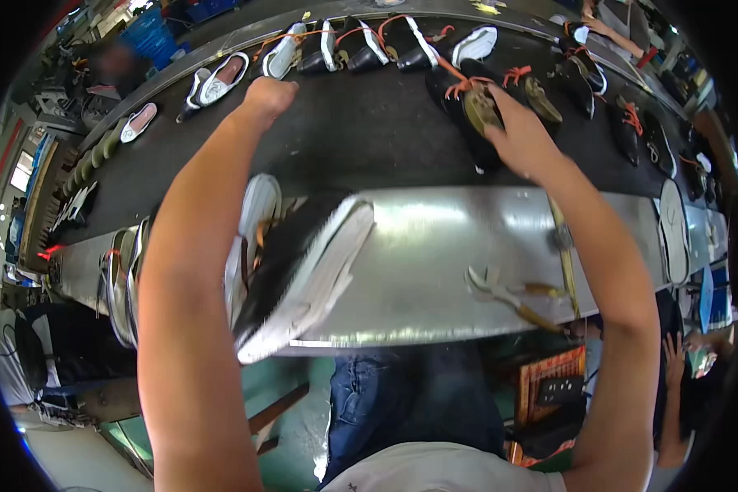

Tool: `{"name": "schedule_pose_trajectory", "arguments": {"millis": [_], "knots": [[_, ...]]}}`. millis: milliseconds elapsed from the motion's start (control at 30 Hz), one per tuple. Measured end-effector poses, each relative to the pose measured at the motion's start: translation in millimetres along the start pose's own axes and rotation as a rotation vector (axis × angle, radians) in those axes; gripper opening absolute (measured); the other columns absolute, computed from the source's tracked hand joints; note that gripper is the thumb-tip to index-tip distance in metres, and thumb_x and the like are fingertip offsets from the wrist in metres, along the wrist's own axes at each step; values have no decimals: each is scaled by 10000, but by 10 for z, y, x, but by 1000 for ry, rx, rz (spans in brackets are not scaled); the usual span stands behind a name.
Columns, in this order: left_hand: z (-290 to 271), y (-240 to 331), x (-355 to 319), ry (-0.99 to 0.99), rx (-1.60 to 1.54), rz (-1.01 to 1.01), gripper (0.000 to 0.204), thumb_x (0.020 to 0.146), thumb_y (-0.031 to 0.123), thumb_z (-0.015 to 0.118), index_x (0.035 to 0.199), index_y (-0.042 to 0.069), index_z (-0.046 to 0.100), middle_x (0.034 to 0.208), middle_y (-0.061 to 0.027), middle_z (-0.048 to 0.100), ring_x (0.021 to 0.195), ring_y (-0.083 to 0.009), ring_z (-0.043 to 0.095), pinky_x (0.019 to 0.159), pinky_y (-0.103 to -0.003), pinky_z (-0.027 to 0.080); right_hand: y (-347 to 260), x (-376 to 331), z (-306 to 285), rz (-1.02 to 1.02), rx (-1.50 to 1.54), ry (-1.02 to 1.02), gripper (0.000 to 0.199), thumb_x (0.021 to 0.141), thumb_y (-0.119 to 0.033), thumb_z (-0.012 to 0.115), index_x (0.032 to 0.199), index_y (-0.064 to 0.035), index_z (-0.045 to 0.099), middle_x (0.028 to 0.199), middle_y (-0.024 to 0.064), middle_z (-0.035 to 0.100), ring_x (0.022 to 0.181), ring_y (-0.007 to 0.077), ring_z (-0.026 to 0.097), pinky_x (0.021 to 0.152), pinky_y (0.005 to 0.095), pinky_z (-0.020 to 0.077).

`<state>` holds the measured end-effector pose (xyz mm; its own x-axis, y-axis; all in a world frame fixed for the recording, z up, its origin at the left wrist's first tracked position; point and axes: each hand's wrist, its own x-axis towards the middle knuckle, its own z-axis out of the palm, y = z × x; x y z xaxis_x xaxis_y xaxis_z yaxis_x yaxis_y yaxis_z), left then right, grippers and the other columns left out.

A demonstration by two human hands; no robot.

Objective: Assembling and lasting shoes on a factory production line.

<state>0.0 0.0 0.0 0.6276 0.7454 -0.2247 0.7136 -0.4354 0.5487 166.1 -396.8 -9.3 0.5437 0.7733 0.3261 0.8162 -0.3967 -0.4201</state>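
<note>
My right hand (521, 135) is closed on a black shoe (466, 121) with an orange lace and a tan inside, over the dark belt. Its fingers wrap the shoe's near side. Farther left, my left hand (272, 100) is curled up at the near end of a white-soled shoe (284, 51) in the far row. What its fingers hold is hidden. Below, a large black shoe with a white sole (316, 266) lies tilted on the metal ledge (418, 246), beside a grey-white shoe (258, 205). Pincers (500, 289) with brown handles rest on the ledge.
The dark conveyor belt (344, 123) carries several black-and-white shoes joined by orange laces. A white sole (673, 230) stands at the ledge's right end. More shoes (127, 279) lean by my left forearm. Another person's hand (674, 359) shows at the right.
</note>
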Motion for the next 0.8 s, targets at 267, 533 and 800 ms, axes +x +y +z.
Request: {"name": "schedule_pose_trajectory", "arguments": {"millis": [267, 533, 800], "knots": [[675, 851, 1700, 355, -77, -225, 875, 840, 513, 650, 1528, 76, 331, 1462, -270, 473, 1318, -359, 501, 1034, -425, 464, -505, -1964, -424, -361, -82, -262, 511, 842, -296, 738, 1193, 44, 588, 1205, 235, 627, 1143, 430, 618, 983, 585, 457], [486, 328, 2350, 463, -221, -221, 832, 749, 357, 791, 1470, 103, 464, 1435, -212, 529, 1243, -365, 586, 1050, -442, 477, -399, -2131, -210, -148, -92, -213, 487, 848, -351, 701, 1155, 19, 622, 1202, 192, 630, 1110, 397, 601, 972, 550, 443], [-1343, -184, 438, 146, -904, -4, 499, 906, 227, 701, 1345, 43, 551, 1379, -118, 572, 1246, -279, 557, 1068, -536, 448, -489, -2078, -167, -129, -65, -118, 477, 769, -246, 755, 1195, -63, 645, 1183, 113, 599, 1129, 331, 558, 972, 509, 421]]}}
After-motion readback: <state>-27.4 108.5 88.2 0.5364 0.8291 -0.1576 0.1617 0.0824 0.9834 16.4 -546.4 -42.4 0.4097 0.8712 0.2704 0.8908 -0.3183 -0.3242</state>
